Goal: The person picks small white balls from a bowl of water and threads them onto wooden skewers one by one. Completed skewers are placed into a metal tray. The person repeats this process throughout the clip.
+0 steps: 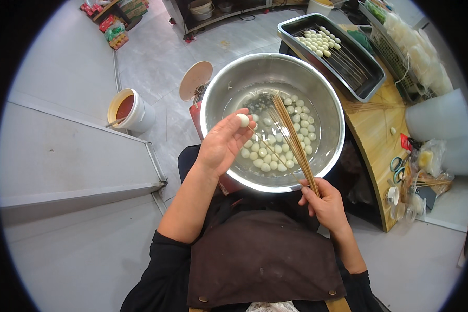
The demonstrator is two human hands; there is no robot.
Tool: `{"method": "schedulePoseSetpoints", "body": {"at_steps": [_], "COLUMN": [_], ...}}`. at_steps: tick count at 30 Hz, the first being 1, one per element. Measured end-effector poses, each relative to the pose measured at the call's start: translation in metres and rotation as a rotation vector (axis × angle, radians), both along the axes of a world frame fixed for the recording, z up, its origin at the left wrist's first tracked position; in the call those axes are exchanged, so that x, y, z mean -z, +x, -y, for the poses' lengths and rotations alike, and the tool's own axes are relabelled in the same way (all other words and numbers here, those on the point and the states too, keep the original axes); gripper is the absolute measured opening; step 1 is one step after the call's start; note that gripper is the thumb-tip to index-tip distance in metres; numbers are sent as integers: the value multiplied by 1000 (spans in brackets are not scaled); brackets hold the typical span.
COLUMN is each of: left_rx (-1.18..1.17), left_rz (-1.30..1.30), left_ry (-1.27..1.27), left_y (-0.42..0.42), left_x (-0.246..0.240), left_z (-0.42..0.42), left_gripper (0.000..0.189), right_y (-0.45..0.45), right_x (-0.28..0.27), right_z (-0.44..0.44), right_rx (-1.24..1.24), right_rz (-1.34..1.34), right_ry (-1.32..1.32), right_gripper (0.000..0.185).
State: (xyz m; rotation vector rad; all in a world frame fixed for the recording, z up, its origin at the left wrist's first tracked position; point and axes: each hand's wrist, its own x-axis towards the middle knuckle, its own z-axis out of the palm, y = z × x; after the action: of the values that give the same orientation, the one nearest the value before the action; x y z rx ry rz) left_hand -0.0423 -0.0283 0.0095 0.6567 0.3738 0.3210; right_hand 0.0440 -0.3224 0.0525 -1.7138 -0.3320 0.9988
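Note:
My left hand (pixel 226 142) holds a small peeled egg (pixel 242 120) above the left side of a large steel basin (pixel 335 156). In my right hand (pixel 323 201) is a bundle of thin bamboo skewers (pixel 295 142), slanting up over the basin. A single skewer (pixel 275 153) runs from the right fingers to the held egg; whether its tip is inside the egg cannot be told. Many peeled eggs (pixel 273 165) lie in water in the basin. At the upper right, a dark metal tray (pixel 368 87) holds skewers with eggs (pixel 319 41) threaded on them.
The tray rests on a wooden table (pixel 368 132), where scissors (pixel 397 169), a tape roll (pixel 392 195) and a loose egg (pixel 392 131) lie. A white bucket (pixel 142 117) with red contents stands on the floor at left. A round stool seat (pixel 195 80) is beside the basin.

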Motion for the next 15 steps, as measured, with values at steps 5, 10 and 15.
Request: {"method": "schedulePoseSetpoints", "body": {"at_steps": [5, 10, 15], "left_rx": [95, 358, 493], "left_rz": [-85, -111, -456], "left_ry": [54, 117, 1039], "left_y": [5, 14, 54], "left_x": [-5, -7, 1], "left_z": [30, 66, 4], "left_gripper": [43, 48, 58], "right_y": [0, 4, 15], "right_x": [-3, 6, 18], "right_z": [-7, -16, -6], "right_rx": [3, 77, 156], "right_rz": [-25, -22, -25], "right_ry": [12, 96, 134], "right_gripper": [25, 26, 27]}}
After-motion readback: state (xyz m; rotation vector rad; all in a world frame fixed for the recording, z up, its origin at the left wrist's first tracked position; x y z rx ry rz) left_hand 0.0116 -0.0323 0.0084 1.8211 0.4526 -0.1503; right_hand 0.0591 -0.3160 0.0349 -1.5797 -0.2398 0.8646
